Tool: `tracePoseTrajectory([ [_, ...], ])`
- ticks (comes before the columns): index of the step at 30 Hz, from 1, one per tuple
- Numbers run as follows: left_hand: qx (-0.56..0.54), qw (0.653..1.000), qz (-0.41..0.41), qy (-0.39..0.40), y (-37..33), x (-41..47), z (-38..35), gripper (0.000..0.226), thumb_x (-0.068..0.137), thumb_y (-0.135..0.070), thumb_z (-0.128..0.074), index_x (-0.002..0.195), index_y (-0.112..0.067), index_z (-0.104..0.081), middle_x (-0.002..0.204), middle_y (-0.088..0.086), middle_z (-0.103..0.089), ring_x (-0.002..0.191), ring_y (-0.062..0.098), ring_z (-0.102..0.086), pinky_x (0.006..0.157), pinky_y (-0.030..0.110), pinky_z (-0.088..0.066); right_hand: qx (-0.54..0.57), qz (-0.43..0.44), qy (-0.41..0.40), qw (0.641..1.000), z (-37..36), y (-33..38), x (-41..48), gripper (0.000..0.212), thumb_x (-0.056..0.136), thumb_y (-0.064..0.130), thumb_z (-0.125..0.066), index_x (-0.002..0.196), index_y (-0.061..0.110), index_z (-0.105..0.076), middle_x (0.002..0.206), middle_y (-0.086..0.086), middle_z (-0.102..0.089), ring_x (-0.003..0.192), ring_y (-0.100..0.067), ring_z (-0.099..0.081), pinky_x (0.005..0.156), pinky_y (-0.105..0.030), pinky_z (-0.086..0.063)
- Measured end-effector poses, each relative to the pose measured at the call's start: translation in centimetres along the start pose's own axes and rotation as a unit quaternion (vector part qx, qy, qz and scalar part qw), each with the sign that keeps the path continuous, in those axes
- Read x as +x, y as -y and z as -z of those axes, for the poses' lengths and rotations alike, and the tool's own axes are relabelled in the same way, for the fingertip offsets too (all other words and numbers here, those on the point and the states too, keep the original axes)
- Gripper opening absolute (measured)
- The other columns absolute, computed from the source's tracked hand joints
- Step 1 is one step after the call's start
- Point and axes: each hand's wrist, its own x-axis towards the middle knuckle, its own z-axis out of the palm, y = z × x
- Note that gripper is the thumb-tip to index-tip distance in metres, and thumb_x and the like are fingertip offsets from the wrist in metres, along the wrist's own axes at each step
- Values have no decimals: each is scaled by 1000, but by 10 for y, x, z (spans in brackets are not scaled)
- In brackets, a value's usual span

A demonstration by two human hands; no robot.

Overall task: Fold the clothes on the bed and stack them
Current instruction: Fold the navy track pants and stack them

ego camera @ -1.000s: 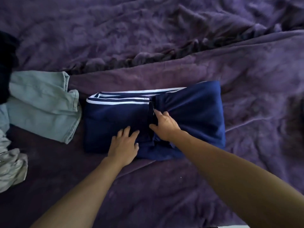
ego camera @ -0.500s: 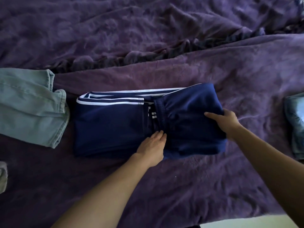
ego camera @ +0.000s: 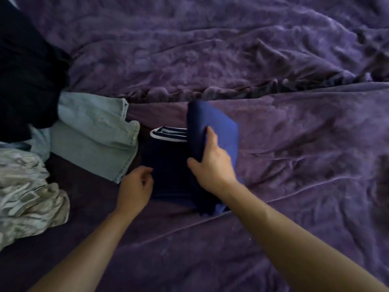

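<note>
To the left of the fingers, a crumpled black garment (ego camera: 27,66), a grey-and-white patterned cloth (ego camera: 27,197) and folded pale green denim trousers (ego camera: 92,133) are crowded close, so little room is left there. The left hand (ego camera: 134,186) is curled at the near left edge of the navy white-striped track trousers (ego camera: 168,165); whether cloth is pinched cannot be told. Their right half is gripped upright by the right hand (ego camera: 212,165), seemingly to be folded over, on the rumpled purple plush bedspread (ego camera: 294,144).

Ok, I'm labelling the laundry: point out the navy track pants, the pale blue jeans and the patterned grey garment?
navy track pants (ego camera: 170,165), head view, flat lower layer.
pale blue jeans (ego camera: 90,142), head view, middle of the leg.
patterned grey garment (ego camera: 27,194), head view, crumpled middle.
</note>
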Motion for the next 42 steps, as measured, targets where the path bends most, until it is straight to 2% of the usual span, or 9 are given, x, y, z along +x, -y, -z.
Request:
tracePoseTrajectory([
  [7, 10, 997, 26, -72, 47, 3, 35, 19, 92, -2, -54, 104, -3, -69, 89, 9, -71, 78, 16, -62, 71, 21, -40, -32, 60, 186, 980, -111, 31, 30, 84, 90, 22, -59, 153, 9, -6, 132, -21, -50, 116, -39, -51, 91, -40, -42],
  [11, 26, 993, -83, -83, 25, 22, 24, 23, 90, -13, -49, 101, -6, -68, 89, 12, -67, 80, 32, -63, 71, 35, -49, 24, 138, -30, 990, -90, -7, 23, 46, 88, 21, -54, 134, 17, -53, 118, -6, -63, 105, -28, -59, 87, -39, -50],
  [13, 69, 984, -150, -62, 8, 33, 11, 36, 90, -27, -43, 112, -10, -66, 106, 13, -62, 95, 33, -60, 80, 41, -50, -47, 163, -149, 974, -73, -43, 20, 41, 88, 26, -49, 127, 17, -59, 124, -5, -60, 111, -28, -55, 85, -41, -51],
  [17, 281, 940, -195, 21, -16, 56, -26, 57, 92, -52, -35, 144, -30, -38, 155, 17, -22, 137, 43, -28, 102, 57, -34, -181, 74, -82, 977, -66, -91, 34, 58, 95, 42, -47, 148, 26, -33, 159, -10, -20, 146, -31, -17, 105, -52, -34],
  [19, 337, 928, -150, 60, -1, 70, -42, 67, 92, -62, -28, 151, -36, -9, 160, 11, 8, 143, 44, -4, 109, 62, -18, -204, 87, -73, 972, -79, -95, 40, 64, 94, 55, -39, 151, 29, -25, 161, -11, -13, 148, -32, -9, 109, -55, -29],
  [21, 345, 930, -118, 52, 20, 80, -51, 71, 91, -64, -25, 151, -37, 2, 159, 11, 16, 143, 44, -5, 110, 62, -17, -214, 95, -64, 970, -100, -93, 41, 70, 90, 65, -33, 151, 31, -24, 161, -12, -12, 148, -34, -8, 110, -59, -24],
  [31, 332, 931, -153, -6, 46, 79, -52, 71, 93, -60, -33, 152, -28, -10, 156, 27, -7, 136, 45, -27, 108, 55, -27, -235, 199, -12, 951, -148, -125, -36, 69, 87, 59, -45, 149, 34, -30, 161, -10, -13, 148, -30, -10, 109, -61, -26],
  [37, 274, 955, -105, -33, 36, 64, -55, 62, 95, -53, -36, 149, -26, -26, 130, 31, -44, 112, 46, -47, 93, 53, -39, 36, -91, -114, 989, -101, -107, 21, 75, 85, 70, -43, 149, 41, -18, 162, -7, -4, 144, -31, -22, 105, -50, -37],
  [42, 131, 986, -87, -58, 1, 64, -49, 53, 93, -35, -57, 143, -25, -41, 112, 23, -44, 89, 42, -53, 81, 47, -48, -7, -100, -58, 993, -85, -93, 33, 84, 86, 58, -58, 150, 44, -5, 140, -9, -32, 96, -38, -60, 75, -39, -45],
])
